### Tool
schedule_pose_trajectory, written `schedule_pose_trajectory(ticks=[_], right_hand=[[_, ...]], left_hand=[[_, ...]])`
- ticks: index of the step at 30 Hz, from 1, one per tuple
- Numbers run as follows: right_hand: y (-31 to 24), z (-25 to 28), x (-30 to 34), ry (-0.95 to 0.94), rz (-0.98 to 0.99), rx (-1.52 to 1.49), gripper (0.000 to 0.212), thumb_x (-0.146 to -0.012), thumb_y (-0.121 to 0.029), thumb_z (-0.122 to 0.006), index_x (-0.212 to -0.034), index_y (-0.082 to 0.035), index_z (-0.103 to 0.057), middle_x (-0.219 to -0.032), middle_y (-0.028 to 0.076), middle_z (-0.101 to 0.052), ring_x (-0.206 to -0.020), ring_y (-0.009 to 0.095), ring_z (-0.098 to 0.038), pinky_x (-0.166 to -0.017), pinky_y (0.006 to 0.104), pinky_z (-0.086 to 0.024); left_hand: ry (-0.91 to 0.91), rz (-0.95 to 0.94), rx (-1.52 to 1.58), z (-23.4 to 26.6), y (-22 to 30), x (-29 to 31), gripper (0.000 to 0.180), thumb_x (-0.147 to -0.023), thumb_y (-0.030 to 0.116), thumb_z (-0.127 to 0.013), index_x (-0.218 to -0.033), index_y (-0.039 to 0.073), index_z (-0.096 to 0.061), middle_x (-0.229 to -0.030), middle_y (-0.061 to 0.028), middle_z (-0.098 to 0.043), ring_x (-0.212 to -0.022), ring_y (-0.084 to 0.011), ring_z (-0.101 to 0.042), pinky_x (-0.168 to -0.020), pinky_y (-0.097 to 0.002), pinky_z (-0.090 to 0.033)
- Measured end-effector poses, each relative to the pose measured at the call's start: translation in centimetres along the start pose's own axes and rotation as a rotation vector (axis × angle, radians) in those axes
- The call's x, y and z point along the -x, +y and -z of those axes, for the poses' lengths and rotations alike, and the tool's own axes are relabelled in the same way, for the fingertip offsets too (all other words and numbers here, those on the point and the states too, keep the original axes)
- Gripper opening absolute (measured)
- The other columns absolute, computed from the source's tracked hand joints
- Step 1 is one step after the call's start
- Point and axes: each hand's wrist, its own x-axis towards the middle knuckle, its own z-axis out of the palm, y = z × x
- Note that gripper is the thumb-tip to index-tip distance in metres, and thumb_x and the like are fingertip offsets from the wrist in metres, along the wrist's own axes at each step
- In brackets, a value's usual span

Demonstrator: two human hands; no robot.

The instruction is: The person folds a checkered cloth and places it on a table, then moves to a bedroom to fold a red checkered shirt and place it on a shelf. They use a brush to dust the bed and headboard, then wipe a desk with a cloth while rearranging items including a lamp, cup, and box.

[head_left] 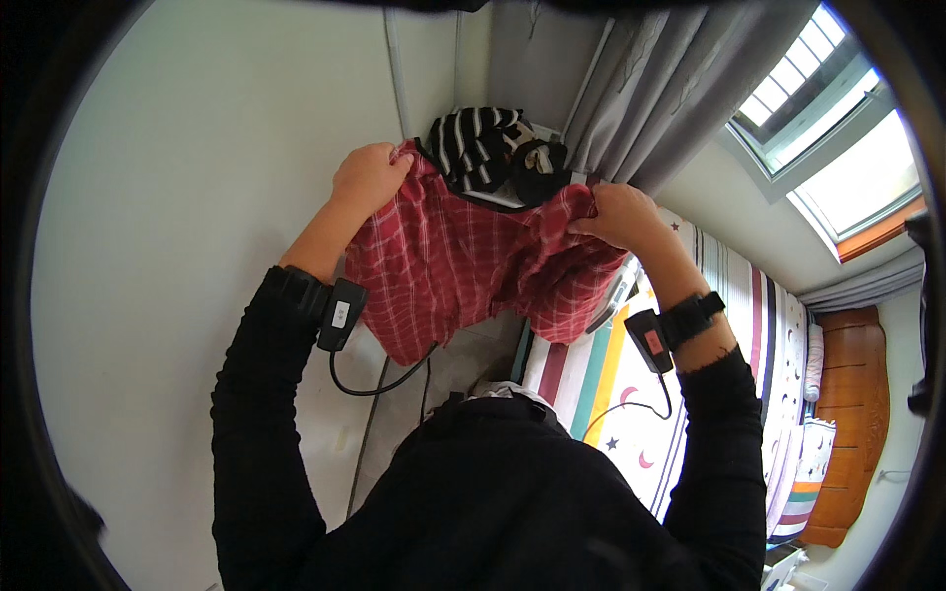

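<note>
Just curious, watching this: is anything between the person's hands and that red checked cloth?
Nothing visible. The left hand and right hand each grip the red checked cloth directly at its top edge; the striped garment lies beyond it.

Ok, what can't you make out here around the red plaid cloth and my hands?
- Fingertips of the left hand and right hand: head view, buried in folds of the red plaid cloth.
- Striped garment: lower part hidden behind the cloth.
- What the striped garment lies on: hidden.
- Floor below: blocked by the black sleeves.

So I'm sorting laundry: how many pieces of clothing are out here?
2. A red plaid garment held up by the left hand and right hand; a black-and-white striped garment behind it. More may be hidden.
</note>
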Motion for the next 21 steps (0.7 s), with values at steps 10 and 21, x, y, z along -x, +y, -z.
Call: schedule_pose_trajectory(ticks=[10, 21], right_hand=[[-7.4, -0.9, -4.6, -0.023, -0.221, -1.656, 0.051, -0.078, -0.043, -0.066, -0.102, 0.001, -0.056, -0.083, 0.018, -0.064, -0.088, 0.035, -0.062, -0.072, 0.0387, -0.048], [-10.6, 3.3, -2.2, 0.398, 0.157, -0.991, 0.027, -0.078, -0.009, -0.056, -0.103, 0.000, -0.058, -0.090, 0.017, -0.065, -0.085, 0.033, -0.063, -0.074, 0.0367, -0.048]], left_hand=[[-0.651, 0.468, 1.235, -0.4, 6.9, 2.2, 0.031, -0.091, 0.026, -0.050, -0.106, 0.000, -0.057, -0.094, -0.0111, -0.064, -0.080, -0.0223, -0.063, -0.069, -0.0341, -0.052], [0.132, -0.661, 0.316, 3.1, 9.2, 3.0, 0.042, -0.079, 0.013, -0.064, -0.119, 0.003, -0.055, -0.104, -0.0130, -0.063, -0.101, -0.0293, -0.058, -0.094, -0.0364, -0.042]])
